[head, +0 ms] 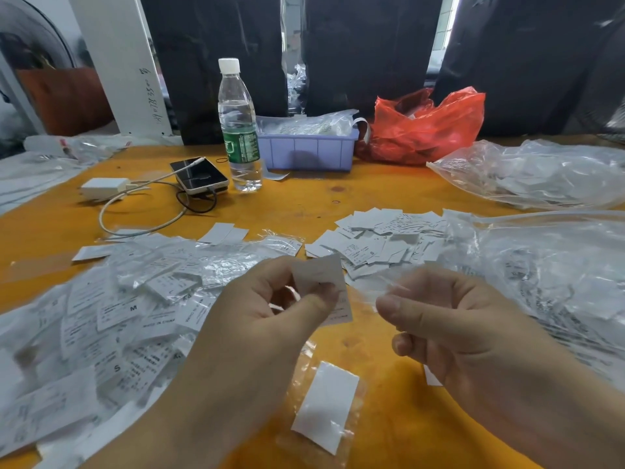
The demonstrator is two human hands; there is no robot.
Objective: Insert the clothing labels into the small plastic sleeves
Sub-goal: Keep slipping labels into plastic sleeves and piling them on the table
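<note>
Nearest the lens, a sleeved label (327,406) lying flat on the orange-yellow tabletop (304,198), a blank white rectangle inside clear crinkled plastic, between the two forearms. Just above it, left hand (267,309) raised off the surface, thumb and fingers pinching a white clothing label (321,275) by its lower part, printed text faintly visible on the portion hanging below the thumb. Right hand (449,319) level with it and close beside, fingers curled, thumb and forefinger pinching a thin clear plastic sleeve (392,282), blurred and hard to outline; label and sleeve near each other, whether touching cannot be told. To the left, a broad heap of filled sleeves (101,319), size letters S and M readable on some. Behind the hands, a loose pile of bare labels (378,238). To the right, big clear plastic bags (548,252) holding more white pieces. Farther back on the left, a white charger block (103,187) with white cable looping to a phone (199,176) lying flat, a black cord beside it. Next, an upright water bottle (238,126), white cap, green wrapper, partly full. Behind that, a lavender plastic bin (306,148) stuffed with clear bags, and a crumpled red plastic bag (426,126) just to its right. At the far edge, dark garments (368,52) hanging like a curtain, a white panel (118,62) leaning at left.
</note>
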